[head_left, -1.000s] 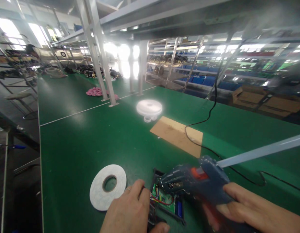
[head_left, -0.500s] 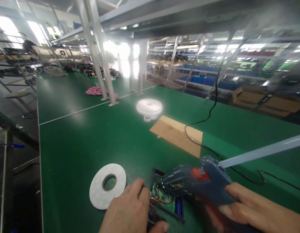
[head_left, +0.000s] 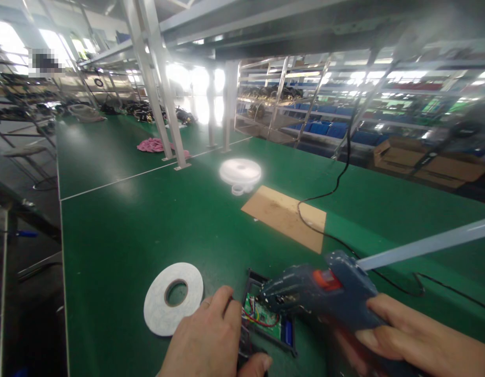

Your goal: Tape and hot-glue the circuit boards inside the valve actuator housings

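My right hand (head_left: 407, 340) is wrapped round the grip of a dark blue glue gun (head_left: 324, 296) with a clear glue stick (head_left: 423, 243) jutting out behind. The gun's nozzle points at a small black case (head_left: 268, 324) that holds a green circuit board with red wires. My left hand (head_left: 211, 340) grips the left side of that case, thumb under its near edge, and pins it to the green table (head_left: 120, 251). A flat white tape roll (head_left: 174, 298) lies just left of my left hand.
A brown cardboard sheet (head_left: 285, 214) lies beyond the case, crossed by the gun's black cord (head_left: 337, 178). Farther back rest another white tape roll (head_left: 240, 173), a pink cloth (head_left: 150, 145) and metal posts (head_left: 164, 104). Cardboard boxes (head_left: 423, 162) and shelving stand at right.
Hardly anything differs: the view has shifted slightly, and both hands stay on the case and glue gun in the same place.
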Available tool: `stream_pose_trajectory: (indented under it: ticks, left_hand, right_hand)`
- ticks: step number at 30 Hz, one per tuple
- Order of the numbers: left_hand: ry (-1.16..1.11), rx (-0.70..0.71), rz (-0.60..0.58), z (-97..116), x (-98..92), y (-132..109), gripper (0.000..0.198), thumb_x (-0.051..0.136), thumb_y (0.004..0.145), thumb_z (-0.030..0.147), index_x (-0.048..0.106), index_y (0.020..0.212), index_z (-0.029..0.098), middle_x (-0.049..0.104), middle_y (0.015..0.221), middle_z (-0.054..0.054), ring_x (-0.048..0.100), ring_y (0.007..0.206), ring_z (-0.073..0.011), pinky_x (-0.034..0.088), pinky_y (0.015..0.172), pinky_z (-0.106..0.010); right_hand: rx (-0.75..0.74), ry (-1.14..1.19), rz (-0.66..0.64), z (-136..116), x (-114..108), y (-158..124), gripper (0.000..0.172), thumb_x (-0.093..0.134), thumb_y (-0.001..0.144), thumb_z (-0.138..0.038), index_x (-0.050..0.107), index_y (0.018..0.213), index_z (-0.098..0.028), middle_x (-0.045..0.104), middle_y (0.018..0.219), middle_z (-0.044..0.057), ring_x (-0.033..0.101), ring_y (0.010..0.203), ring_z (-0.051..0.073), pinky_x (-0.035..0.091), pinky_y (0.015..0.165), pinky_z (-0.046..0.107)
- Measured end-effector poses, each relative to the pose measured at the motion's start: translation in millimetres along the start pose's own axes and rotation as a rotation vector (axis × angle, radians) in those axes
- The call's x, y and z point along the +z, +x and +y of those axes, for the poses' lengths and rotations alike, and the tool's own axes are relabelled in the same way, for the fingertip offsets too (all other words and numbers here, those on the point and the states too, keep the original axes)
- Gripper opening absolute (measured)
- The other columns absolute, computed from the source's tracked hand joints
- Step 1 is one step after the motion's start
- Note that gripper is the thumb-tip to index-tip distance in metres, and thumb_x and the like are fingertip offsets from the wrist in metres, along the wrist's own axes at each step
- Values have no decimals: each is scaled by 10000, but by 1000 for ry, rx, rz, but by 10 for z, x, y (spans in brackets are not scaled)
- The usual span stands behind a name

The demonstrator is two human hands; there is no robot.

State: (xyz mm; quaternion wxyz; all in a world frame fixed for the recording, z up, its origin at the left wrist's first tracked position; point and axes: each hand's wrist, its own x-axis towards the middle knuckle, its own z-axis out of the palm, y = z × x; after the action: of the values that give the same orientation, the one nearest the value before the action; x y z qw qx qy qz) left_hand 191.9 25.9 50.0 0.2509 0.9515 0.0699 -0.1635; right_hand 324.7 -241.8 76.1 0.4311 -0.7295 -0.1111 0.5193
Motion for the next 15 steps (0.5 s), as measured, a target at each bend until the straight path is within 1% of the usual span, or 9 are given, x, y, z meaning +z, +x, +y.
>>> stream_pose_trajectory:
  ticks: [4, 6, 8, 10, 13, 15]
  left_hand:
    - [7, -20, -18, 24, -20, -18, 484, 594, 790, 500, 674, 1156, 194, 586, 1339, -161, 619, 1141, -395, 583, 866, -543]
    - [13, -25, -18, 23, -22, -26, 481, 591, 794, 493, 672, 1159, 192, 580, 1348, -162, 619, 1140, -393, 583, 866, -545]
    - [19, -18, -20, 16, -18, -28, 489, 587, 794, 494, 671, 1164, 186, 578, 1348, -168, 621, 1134, -393, 586, 857, -541]
    - [31, -4, -11, 10, -4, -24, 485, 593, 793, 494, 675, 1158, 186, 589, 1334, -167, 629, 1120, -383, 595, 845, -513]
    - [66, 8, 69, 0, 31, -20, 465, 620, 789, 494, 687, 1138, 194, 619, 1295, -153, 651, 1085, -352, 604, 837, -458]
    - [92, 30, 110, -13, 59, -24, 464, 632, 784, 499, 692, 1128, 193, 634, 1275, -150, 666, 1060, -342, 612, 821, -445]
  right_hand:
    - [4, 16, 13, 34, 2, -18, 411, 691, 774, -631, 699, 840, -226, 641, 799, 51, 575, 586, 126, 458, 547, 228]
    - [-4, 10, 17, 40, 1, -21, 410, 679, 788, -632, 705, 834, -226, 631, 772, 52, 572, 586, 135, 464, 541, 230]
    - [-21, 7, -2, 39, 2, -25, 436, 661, 800, -653, 709, 807, -220, 618, 748, 52, 551, 556, 131, 462, 530, 235]
    - [-26, 16, -29, 42, 0, -30, 464, 658, 802, -676, 714, 798, -215, 612, 737, 50, 535, 535, 124, 460, 536, 242]
    - [-29, 37, -20, 100, -23, -40, 462, 670, 800, -677, 739, 864, -225, 658, 841, 71, 548, 546, 124, 472, 553, 252]
    - [-22, 46, 2, 188, -54, -52, 473, 683, 776, -687, 751, 997, -275, 693, 996, 80, 571, 573, 135, 491, 560, 257]
